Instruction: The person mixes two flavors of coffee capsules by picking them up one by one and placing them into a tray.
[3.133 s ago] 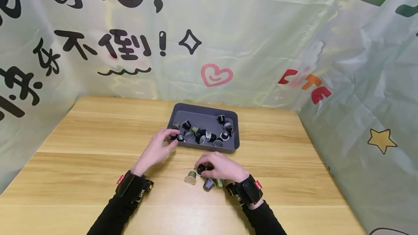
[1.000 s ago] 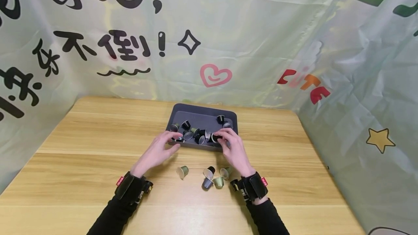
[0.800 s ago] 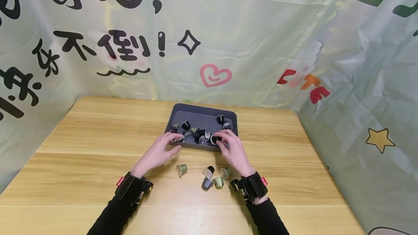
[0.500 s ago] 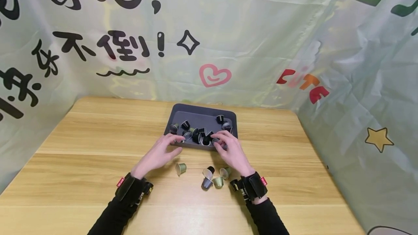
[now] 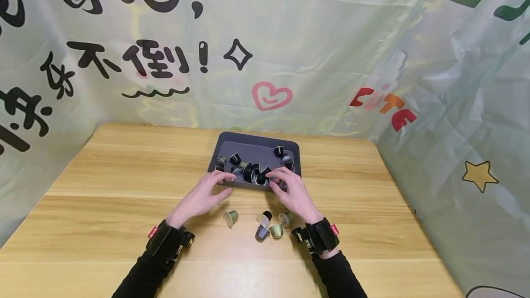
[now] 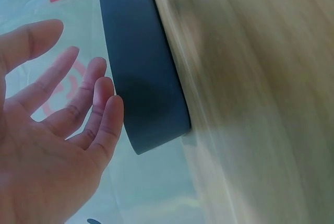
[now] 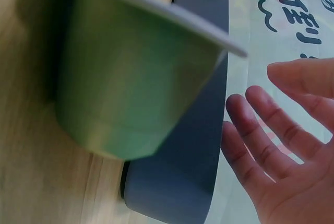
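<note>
A dark grey tray holds several coffee capsules, mostly black, some green. My left hand hovers at the tray's front left rim, fingers loosely spread and holding nothing. At the front right rim, my right hand has its fingers relaxed and apart in the right wrist view, with a black capsule lying just left of its fingertips. On the table before the tray lie a green capsule, a grey-blue capsule, a black capsule with a pale lid and an olive capsule.
Apart from that cluster, a pale green capsule lies on its side on the wooden table. A green capsule looms close to the right wrist camera. A printed cloth hangs behind the table and along its right side.
My right hand has carried a black capsule from the table cluster to the tray and let it go there. The pale green capsule has rolled left. My left hand has barely moved.
</note>
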Action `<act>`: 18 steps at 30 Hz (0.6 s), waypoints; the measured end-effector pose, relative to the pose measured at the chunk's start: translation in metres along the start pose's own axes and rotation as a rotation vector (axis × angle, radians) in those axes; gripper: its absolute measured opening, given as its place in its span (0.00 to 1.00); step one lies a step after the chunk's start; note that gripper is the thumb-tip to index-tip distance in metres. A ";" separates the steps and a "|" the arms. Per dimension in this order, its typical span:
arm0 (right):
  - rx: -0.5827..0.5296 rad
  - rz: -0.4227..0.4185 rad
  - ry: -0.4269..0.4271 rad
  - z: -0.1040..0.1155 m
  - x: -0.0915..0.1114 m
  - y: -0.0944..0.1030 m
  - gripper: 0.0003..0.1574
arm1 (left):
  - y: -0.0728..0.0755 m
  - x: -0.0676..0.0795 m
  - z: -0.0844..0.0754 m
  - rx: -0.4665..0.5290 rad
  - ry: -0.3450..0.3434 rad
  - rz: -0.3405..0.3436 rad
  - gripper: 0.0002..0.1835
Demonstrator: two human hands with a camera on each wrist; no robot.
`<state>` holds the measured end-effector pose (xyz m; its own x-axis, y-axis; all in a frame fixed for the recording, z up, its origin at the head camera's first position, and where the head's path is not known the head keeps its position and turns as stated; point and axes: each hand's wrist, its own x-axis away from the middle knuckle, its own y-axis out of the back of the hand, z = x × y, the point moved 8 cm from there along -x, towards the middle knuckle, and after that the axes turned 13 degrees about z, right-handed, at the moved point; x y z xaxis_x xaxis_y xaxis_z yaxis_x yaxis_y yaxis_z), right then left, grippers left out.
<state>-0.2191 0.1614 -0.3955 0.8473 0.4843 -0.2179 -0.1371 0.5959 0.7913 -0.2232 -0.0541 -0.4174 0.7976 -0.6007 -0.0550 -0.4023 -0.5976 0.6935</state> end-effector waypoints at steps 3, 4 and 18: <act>0.001 0.019 0.014 0.001 0.000 -0.001 0.15 | 0.000 0.000 -0.003 -0.004 -0.021 0.004 0.21; -0.001 0.023 0.019 0.002 0.000 -0.002 0.15 | -0.001 0.000 -0.004 -0.002 -0.027 0.008 0.21; -0.009 0.014 0.042 0.003 -0.001 -0.001 0.13 | -0.012 0.000 -0.017 0.056 -0.083 0.163 0.21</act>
<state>-0.2178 0.1580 -0.3944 0.8228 0.5193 -0.2308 -0.1539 0.5946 0.7892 -0.2104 -0.0380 -0.4140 0.6808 -0.7324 -0.0057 -0.5495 -0.5160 0.6571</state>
